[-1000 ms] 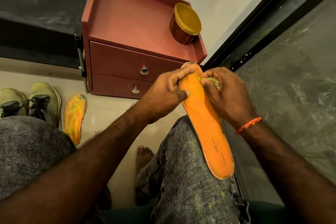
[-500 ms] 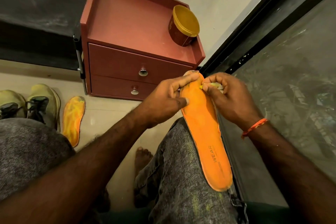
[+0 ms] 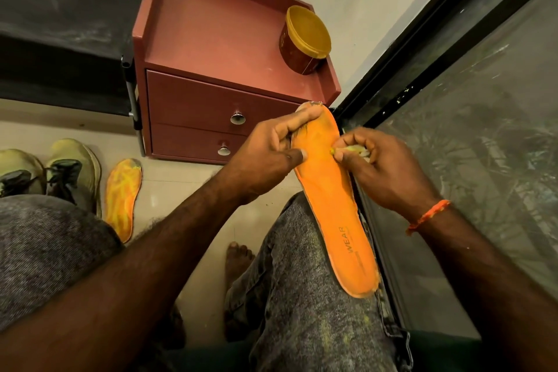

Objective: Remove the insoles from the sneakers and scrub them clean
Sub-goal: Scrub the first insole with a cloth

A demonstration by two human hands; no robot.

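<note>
**Q:** Where is the insole, and why there?

**Me:** The orange insole (image 3: pixel 332 205) runs down the centre-right of the frame, heel end propped on my right knee (image 3: pixel 305 281), toe end up near the red drawer unit (image 3: pixel 217 63). I judge the knee gives it a backing, so pressure on it does not fold it.

**Q:** Left hand?

**Me:** My left hand (image 3: pixel 265 157) grips the toe end, forefinger stretched along the top edge, thumb flat on the orange face. It steadies; it does no scrubbing.

**Q:** Right hand?

**Me:** My right hand (image 3: pixel 380 169) has its fingers curled tight around a small pale yellowish wad (image 3: pixel 353 150), cloth or sponge, I cannot tell which. Its tip is pressed to the insole's right edge, just below the toe.

**Q:** The rest?

**Me:** Second insole (image 3: pixel 122 199) lies on the floor at left, yellow-streaked side up, just beside the pair of sneakers (image 3: pixel 54 172) at the left edge. Likely parked within reach for its turn. A yellow-lidded tub (image 3: pixel 305 39) sits on the drawer unit, upper centre; contents not visible.

**Q:** Progress?

**Me:** Both insoles are out. Scrubbing is under way on this one, in my reading.
</note>
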